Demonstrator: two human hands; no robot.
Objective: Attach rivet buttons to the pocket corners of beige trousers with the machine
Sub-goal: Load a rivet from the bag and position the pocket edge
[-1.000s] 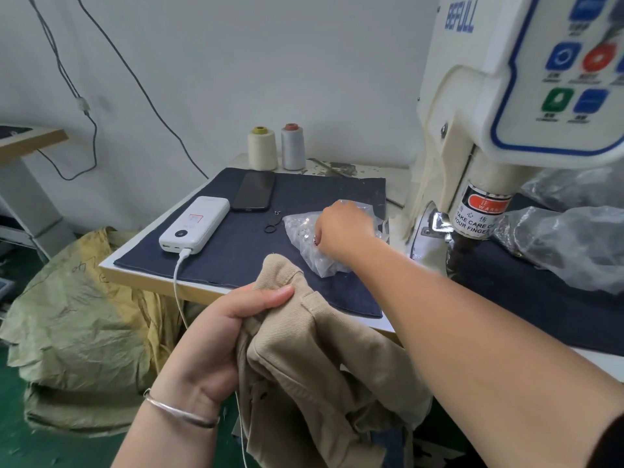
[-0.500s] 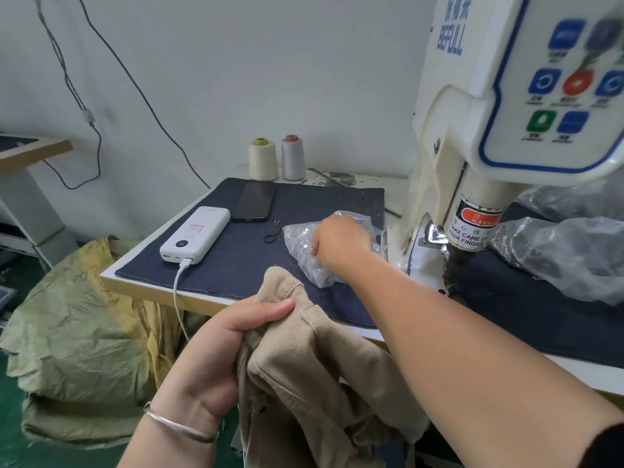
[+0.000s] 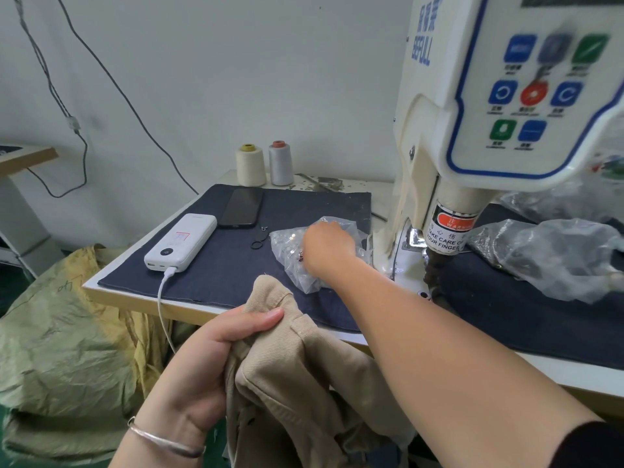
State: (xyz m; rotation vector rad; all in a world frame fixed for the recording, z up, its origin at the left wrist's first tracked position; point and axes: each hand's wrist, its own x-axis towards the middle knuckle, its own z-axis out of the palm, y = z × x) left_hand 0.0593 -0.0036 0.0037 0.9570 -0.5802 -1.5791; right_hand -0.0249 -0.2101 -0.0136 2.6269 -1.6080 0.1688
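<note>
My left hand [image 3: 206,363] grips a bunched fold of the beige trousers [image 3: 293,376] in front of the table's near edge, thumb pressed on top. My right hand [image 3: 326,249] reaches across the dark cloth mat into a small clear plastic bag [image 3: 293,258] of metal rivet buttons, fingers curled down among them; whether a rivet is pinched between them is hidden. The white rivet machine [image 3: 472,136] stands to the right, its dark punch head [image 3: 434,265] just right of my forearm.
On the dark mat [image 3: 216,265] lie a white power bank [image 3: 182,241] with a cable, a black phone [image 3: 241,207] and small black rings [image 3: 257,244]. Two thread cones [image 3: 263,163] stand behind. Larger plastic bags [image 3: 553,255] lie right of the machine. A green-yellow sack [image 3: 60,336] sits on the floor at left.
My right hand has shifted slightly within the rivet bag, fingers digging lower. The left hand keeps its grip on the trousers. The view has tilted down a little.
</note>
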